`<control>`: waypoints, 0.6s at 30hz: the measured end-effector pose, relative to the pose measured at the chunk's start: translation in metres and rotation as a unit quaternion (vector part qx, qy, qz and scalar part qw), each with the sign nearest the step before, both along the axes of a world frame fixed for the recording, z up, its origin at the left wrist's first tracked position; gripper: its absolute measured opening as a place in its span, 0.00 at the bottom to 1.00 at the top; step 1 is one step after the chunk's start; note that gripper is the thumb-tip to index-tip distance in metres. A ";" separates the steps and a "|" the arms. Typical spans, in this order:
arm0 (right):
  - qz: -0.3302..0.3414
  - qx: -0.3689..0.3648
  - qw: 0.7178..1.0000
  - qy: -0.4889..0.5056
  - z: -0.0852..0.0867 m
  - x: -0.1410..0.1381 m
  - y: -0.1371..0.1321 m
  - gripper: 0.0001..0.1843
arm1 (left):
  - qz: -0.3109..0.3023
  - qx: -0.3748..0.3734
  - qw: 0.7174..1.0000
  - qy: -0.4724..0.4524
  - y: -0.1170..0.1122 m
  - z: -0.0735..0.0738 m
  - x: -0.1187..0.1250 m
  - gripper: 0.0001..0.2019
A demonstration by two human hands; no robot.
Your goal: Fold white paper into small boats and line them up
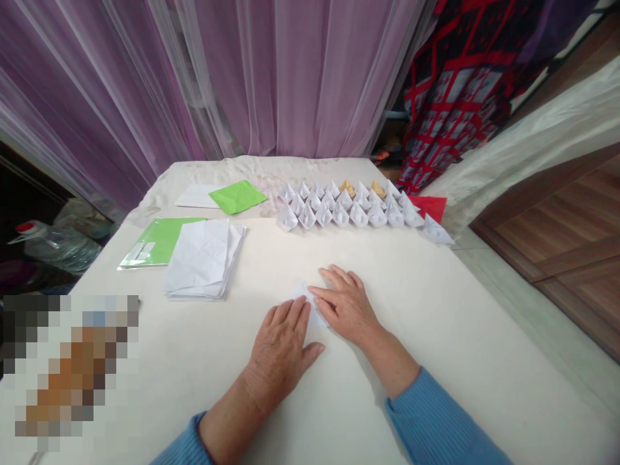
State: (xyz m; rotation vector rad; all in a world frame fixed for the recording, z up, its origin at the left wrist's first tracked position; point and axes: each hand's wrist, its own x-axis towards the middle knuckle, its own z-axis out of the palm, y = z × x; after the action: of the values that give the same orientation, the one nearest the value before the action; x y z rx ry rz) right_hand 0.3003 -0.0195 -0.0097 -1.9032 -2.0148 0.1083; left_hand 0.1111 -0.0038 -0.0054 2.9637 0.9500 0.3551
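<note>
Both my hands lie flat on a small folded white paper [304, 294] in the middle of the cream-covered table [436, 323]. My left hand [283, 342] presses its near left part with fingers stretched out. My right hand [345, 307] covers its right side, fingers flat and pointing left. Only a corner of the paper shows between them. Beyond my hands, several folded white paper boats [346, 206] stand in rows, with two yellowish ones [347, 187] among them.
A stack of white sheets [203, 261] lies at the left beside a green packet [157, 242]. A loose green sheet [237, 196], a white sheet [196, 195] and a red sheet [430, 206] lie further back. Purple curtains hang behind. A blurred patch covers the lower left.
</note>
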 end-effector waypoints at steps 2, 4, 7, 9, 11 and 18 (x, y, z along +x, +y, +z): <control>0.001 0.005 1.000 0.001 0.001 0.000 -0.001 0.15 | 0.001 -0.004 1.000 -0.002 0.000 0.000 0.000 0.29; 0.004 0.008 1.000 0.000 0.001 0.000 -0.001 0.15 | 0.001 -0.006 1.000 -0.004 0.000 0.000 0.000 0.29; 0.007 0.014 1.000 -0.002 0.002 0.000 -0.002 0.15 | 0.002 -0.007 1.000 0.000 0.000 0.000 0.000 0.28; 0.006 0.018 1.000 0.000 0.002 0.000 -0.002 0.14 | 0.004 -0.007 1.000 0.003 0.000 0.000 0.000 0.30; 0.006 0.023 1.000 0.002 0.002 0.001 -0.003 0.14 | 0.004 -0.005 1.000 0.004 0.000 0.001 0.000 0.30; 0.016 0.032 0.999 0.000 0.005 0.004 -0.006 0.13 | 0.002 -0.008 1.000 -0.006 0.000 0.001 0.000 0.28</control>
State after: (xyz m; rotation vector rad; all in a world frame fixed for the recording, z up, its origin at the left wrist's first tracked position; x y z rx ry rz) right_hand 0.3041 -0.0257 -0.0046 -1.8334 -2.0245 0.0507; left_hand 0.1108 -0.0038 -0.0048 2.9421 0.9528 0.3620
